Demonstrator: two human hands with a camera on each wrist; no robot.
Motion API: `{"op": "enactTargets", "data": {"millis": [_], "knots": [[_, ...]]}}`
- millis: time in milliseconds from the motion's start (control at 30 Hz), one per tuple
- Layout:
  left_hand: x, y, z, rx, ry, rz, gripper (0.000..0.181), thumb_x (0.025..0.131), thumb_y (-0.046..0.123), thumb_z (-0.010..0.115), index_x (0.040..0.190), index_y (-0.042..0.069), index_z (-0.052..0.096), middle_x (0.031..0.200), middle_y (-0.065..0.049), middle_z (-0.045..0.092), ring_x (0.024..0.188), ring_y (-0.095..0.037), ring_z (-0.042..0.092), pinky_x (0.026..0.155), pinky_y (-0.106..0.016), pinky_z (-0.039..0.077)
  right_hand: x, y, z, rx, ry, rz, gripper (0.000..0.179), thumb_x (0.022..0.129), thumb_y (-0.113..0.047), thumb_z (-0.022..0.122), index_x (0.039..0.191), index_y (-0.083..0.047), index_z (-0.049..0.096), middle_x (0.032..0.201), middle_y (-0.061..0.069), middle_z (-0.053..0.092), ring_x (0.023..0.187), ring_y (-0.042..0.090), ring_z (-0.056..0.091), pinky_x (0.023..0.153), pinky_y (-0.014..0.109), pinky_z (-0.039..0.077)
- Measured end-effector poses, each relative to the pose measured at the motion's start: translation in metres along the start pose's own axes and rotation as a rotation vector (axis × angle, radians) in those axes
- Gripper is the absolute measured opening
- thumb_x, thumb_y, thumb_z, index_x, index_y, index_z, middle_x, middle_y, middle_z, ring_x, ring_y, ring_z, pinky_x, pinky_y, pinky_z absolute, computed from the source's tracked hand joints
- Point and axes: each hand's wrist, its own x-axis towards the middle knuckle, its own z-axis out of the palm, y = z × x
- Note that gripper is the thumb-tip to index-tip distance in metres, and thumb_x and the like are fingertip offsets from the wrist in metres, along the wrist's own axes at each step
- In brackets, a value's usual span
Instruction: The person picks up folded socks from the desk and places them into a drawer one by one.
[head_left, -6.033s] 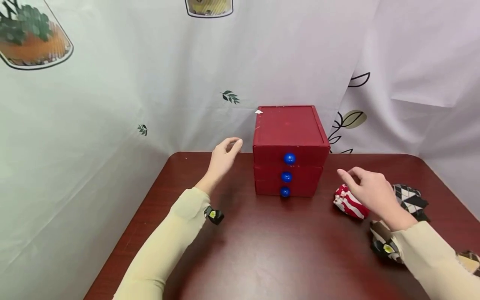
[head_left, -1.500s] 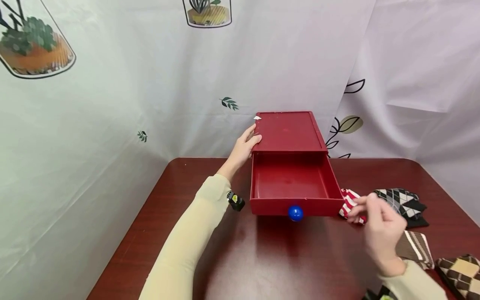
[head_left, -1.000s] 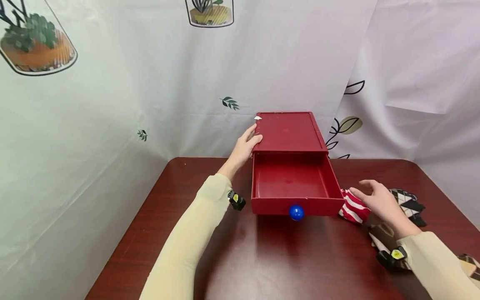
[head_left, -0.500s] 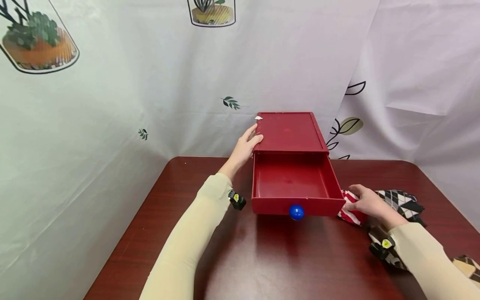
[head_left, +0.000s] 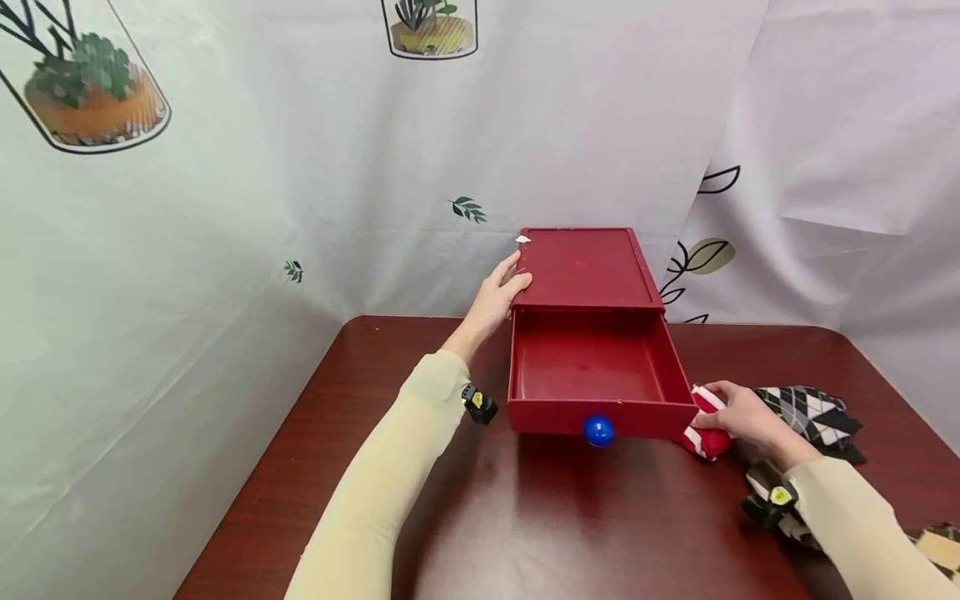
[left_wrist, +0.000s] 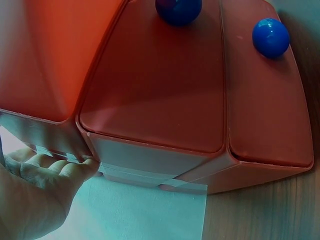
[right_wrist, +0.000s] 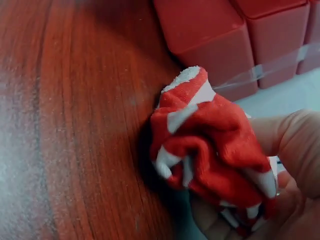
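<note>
A red drawer cabinet (head_left: 585, 267) stands at the back of the table, its top drawer (head_left: 585, 362) pulled out with nothing in it. My left hand (head_left: 491, 308) rests against the cabinet's left upper edge, thumb on the top; in the left wrist view the fingers (left_wrist: 67, 170) lie along its side. Right of the drawer, my right hand (head_left: 742, 417) grips a bundled red-and-white striped sock (head_left: 705, 429). Seen from the right wrist, the sock (right_wrist: 210, 145) is crumpled between thumb and fingers, close to the table. Its far end is fuzzy white.
A black-and-white argyle sock (head_left: 813, 412) lies behind the right hand. A brown striped one (head_left: 765, 479) is partly under the right wrist, and a brown-and-tan checked one (head_left: 941, 546) sits at the right edge. Blue ball knobs (head_left: 598, 430) stick out in front.
Since six seconds ago the top drawer has been pulled out and the left hand has come to the cabinet. The right hand has reached down and taken hold of the striped sock.
</note>
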Motion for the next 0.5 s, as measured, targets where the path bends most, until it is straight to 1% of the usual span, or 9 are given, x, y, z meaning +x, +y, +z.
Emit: {"op": "enactTargets", "data": {"millis": [100,167,233,300,333,400,467,500], "knots": [[0.0,-0.001,0.0,0.002,0.009,-0.002,0.057,0.093,0.021,0.054,0.146,0.019,0.032,0.145,-0.005,0.037,0.114,-0.02,0.052,0.077,-0.03,0.047,0.0,0.001,-0.004,0.036,0.011,0.005,0.07,0.081,-0.013,0.07,0.13,0.016,0.028,0.108,0.031,0.049,0.074,0.02,0.061,0.061,0.035,0.054],[0.001,-0.001,0.0,0.007,0.012,-0.003,0.057,0.093,0.021,0.054,0.145,0.02,0.033,0.145,-0.004,0.037,0.112,-0.019,0.053,0.075,-0.028,0.048,-0.001,-0.001,-0.008,0.031,0.038,0.005,0.072,0.082,-0.019,0.07,0.131,0.014,0.029,0.11,0.031,0.048,0.079,0.022,0.059,0.062,0.034,0.054],[0.001,-0.002,0.0,0.015,0.013,-0.005,0.056,0.093,0.022,0.054,0.145,0.02,0.033,0.145,-0.003,0.038,0.109,-0.019,0.054,0.071,-0.027,0.048,-0.001,-0.006,-0.014,0.02,0.081,-0.011,0.073,0.083,-0.023,0.069,0.133,0.013,0.031,0.113,0.031,0.047,0.084,0.024,0.057,0.062,0.032,0.053],[0.001,-0.002,0.0,0.016,0.011,-0.005,0.056,0.093,0.022,0.054,0.146,0.02,0.033,0.145,-0.003,0.038,0.108,-0.018,0.054,0.069,-0.026,0.047,-0.004,-0.013,-0.022,0.006,0.132,-0.029,0.074,0.084,-0.026,0.069,0.134,0.013,0.031,0.115,0.031,0.045,0.084,0.021,0.055,0.061,0.03,0.052],[0.001,-0.002,0.0,0.02,0.011,-0.004,0.056,0.093,0.022,0.054,0.146,0.02,0.033,0.145,-0.003,0.038,0.108,-0.018,0.054,0.069,-0.026,0.047,-0.006,-0.017,-0.027,0.007,0.159,-0.04,0.075,0.084,-0.027,0.068,0.134,0.013,0.031,0.113,0.03,0.046,0.082,0.019,0.055,0.06,0.029,0.052],[0.001,-0.002,0.001,0.024,0.011,-0.004,0.056,0.093,0.022,0.054,0.146,0.02,0.033,0.145,-0.003,0.038,0.109,-0.018,0.054,0.069,-0.026,0.047,-0.009,-0.026,-0.037,0.025,0.213,-0.069,0.073,0.085,-0.024,0.068,0.134,0.014,0.03,0.102,0.02,0.053,0.075,0.012,0.056,0.058,0.027,0.051],[0.001,-0.002,0.001,0.025,0.012,-0.003,0.056,0.093,0.022,0.054,0.145,0.02,0.033,0.145,-0.003,0.038,0.111,-0.018,0.054,0.072,-0.028,0.048,-0.013,-0.036,-0.049,0.073,0.248,-0.085,0.073,0.085,-0.021,0.068,0.135,0.015,0.029,0.092,0.004,0.058,0.068,0.005,0.057,0.057,0.026,0.051],[0.001,-0.002,0.001,0.023,0.013,-0.003,0.056,0.093,0.022,0.054,0.145,0.02,0.033,0.145,-0.003,0.038,0.112,-0.018,0.053,0.074,-0.029,0.048,-0.015,-0.042,-0.054,0.113,0.257,-0.092,0.073,0.085,-0.019,0.068,0.136,0.015,0.027,0.087,-0.003,0.058,0.066,0.004,0.058,0.057,0.026,0.052]]}}
